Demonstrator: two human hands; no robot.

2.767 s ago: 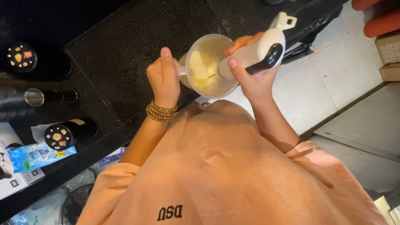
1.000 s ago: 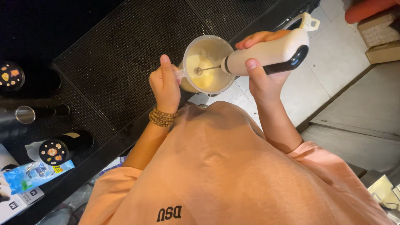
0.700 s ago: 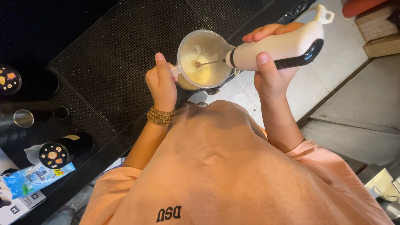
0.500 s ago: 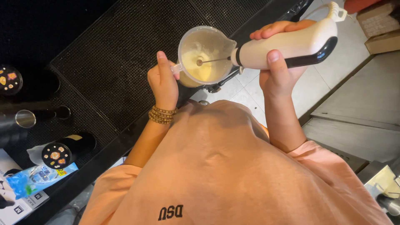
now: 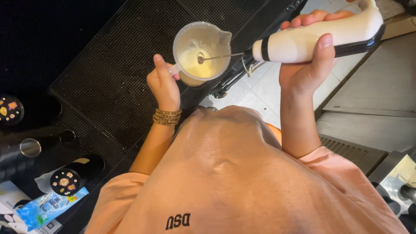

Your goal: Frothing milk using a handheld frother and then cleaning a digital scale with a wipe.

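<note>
Overhead view, person in peach shirt. Left hand (image 5: 164,84), bead bracelet (image 5: 167,117) at wrist, grips handle of translucent measuring jug (image 5: 202,52) holding pale creamy liquid. Right hand (image 5: 308,65) wraps white-and-black handheld milk frother (image 5: 318,35), held sideways; thin whisk wand (image 5: 216,56) reaches into jug, tip in liquid. Black mesh mat (image 5: 112,73) beneath left hand.
</note>
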